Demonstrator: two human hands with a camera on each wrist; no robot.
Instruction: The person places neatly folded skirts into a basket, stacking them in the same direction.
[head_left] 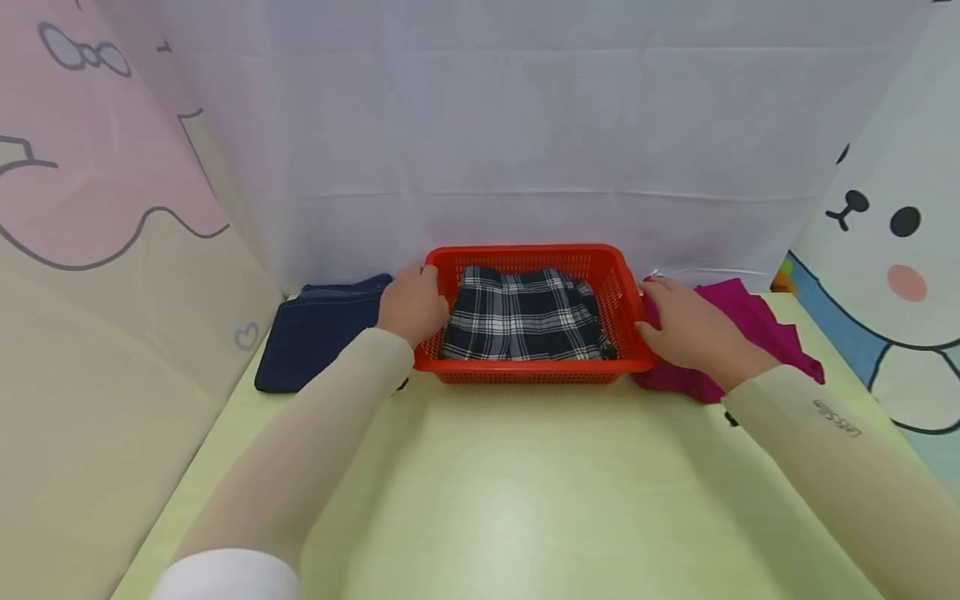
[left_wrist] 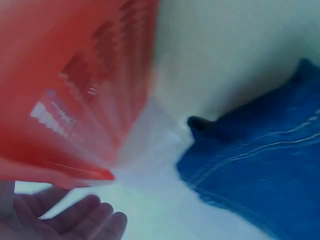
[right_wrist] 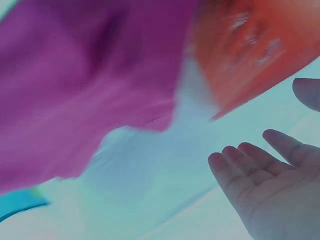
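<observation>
Red basket [head_left: 536, 366], mesh-sided, stands on the pale surface [head_left: 510, 475] between the two hands. Key relation: its long axis runs left to right, roughly from hand to hand, short ends facing the palms. Left hand [head_left: 412, 306] is the nearer: at the left end, index finger meeting the rim, fingers loosely extended, not wrapped round it as far as the wrist view shows. Right hand [head_left: 690, 325]: fingers straight, thumb well spread, nothing held; just beside the right end, a gap visible in the wrist view. Basket thus lies to the right of the left hand and to the left of the right hand.

Count: basket, 1. Plaid cloth [head_left: 517, 317], 1 folded, inside basket; layers beneath not visible. Dark blue denim [head_left: 318, 342], 1 folded piece by the eye, left of basket. Magenta cloth [head_left: 757, 321], 1, crumpled, right of basket, partly behind the right hand. Hands, 2.
</observation>
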